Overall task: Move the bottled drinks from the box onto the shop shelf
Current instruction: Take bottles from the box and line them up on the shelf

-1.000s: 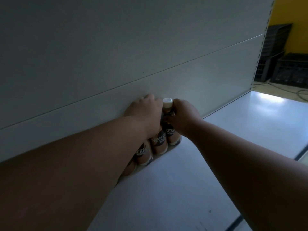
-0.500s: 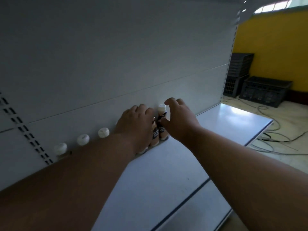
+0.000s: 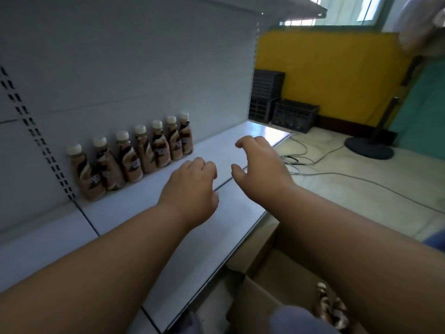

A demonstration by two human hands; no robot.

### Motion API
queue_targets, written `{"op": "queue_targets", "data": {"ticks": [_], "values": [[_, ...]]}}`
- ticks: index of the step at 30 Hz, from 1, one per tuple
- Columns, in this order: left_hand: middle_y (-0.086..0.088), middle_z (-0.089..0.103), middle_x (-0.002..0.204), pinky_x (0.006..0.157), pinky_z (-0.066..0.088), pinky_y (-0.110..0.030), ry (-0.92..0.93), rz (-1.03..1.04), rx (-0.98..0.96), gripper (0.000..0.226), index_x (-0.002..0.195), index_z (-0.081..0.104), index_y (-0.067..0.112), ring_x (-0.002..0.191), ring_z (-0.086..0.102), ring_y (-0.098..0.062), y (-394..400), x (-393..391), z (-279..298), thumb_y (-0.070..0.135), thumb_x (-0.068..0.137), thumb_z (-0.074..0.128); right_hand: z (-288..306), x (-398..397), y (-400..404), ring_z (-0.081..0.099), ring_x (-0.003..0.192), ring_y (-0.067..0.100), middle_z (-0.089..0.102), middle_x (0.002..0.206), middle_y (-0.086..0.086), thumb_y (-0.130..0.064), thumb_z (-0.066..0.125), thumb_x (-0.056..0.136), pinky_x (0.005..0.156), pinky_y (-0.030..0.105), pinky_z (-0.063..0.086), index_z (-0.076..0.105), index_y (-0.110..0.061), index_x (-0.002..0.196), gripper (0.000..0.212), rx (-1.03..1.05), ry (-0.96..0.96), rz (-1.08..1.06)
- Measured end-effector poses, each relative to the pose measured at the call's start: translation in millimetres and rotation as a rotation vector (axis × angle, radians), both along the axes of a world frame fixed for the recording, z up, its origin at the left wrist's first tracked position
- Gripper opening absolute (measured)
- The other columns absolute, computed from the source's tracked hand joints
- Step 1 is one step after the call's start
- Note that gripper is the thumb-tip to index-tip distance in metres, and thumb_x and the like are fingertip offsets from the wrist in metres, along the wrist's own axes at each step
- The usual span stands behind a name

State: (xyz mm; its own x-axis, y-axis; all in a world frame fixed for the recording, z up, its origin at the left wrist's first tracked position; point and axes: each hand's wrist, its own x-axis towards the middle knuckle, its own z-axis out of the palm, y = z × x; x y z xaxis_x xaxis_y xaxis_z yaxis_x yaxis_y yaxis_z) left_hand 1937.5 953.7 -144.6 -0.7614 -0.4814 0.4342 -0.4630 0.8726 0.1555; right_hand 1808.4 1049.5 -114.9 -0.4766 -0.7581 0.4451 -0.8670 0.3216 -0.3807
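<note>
In the head view, seven bottled drinks (image 3: 134, 155) with white caps and brown wrap labels are seen standing upright in a single row on the white shop shelf (image 3: 216, 227), set against its grey back panel (image 3: 120, 56); each bottle is just beside or touching its neighbour, and the row runs from the slotted upright (image 3: 41, 145) at the left toward the far end of the shelf. Both bare hands are held above the front part of the shelf, clear of the row. The left hand (image 3: 192, 189) is shown palm down with the fingers loosely curled under, and nothing is gripped in it. The right hand (image 3: 260, 167) is seen just beside it, the fingers (image 3: 243, 142) spread and bent like a claw with the thumb apart from them, and nothing is gripped in it either. Below the shelf's front edge, an open cardboard box (image 3: 262, 297) is visible on the floor, and more brown-labelled bottles (image 3: 325, 302) are seen inside it near the right forearm; how many cannot be told. Beyond the shelf, dark crates (image 3: 291, 114) are placed against a yellow wall (image 3: 337, 68), cables (image 3: 337, 174) are strewn across the floor, and a round stand base (image 3: 368, 148) is seen.
</note>
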Motion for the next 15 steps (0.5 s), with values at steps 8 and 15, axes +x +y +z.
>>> {"op": "queue_targets", "data": {"ticks": [8,15], "values": [[0.001,0.054,0.108,0.085,0.047,-0.035,-0.151,-0.161,0.161,0.029,0.108,0.055,0.024,0.099,0.051,-0.020,80,-59,-88,0.036,0.083,0.064,-88,-52,104,0.052,0.113,0.018,0.053,0.126,0.001,-0.029,0.062,0.088,0.091,0.035,0.049,0.051,-0.021,0.129,0.043,0.077,-0.119,-0.206],[0.004,0.051,0.104,0.078,0.042,-0.027,-0.414,-0.354,0.321,0.028,0.108,0.052,0.025,0.092,0.045,-0.013,137,-163,-219,0.032,0.084,0.065,-214,-149,156,0.054,0.108,0.018,0.053,0.121,0.000,-0.031,0.063,0.089,0.086,0.034,0.048,0.052,-0.022,0.128,0.042,0.349,-0.302,-0.431]]}}
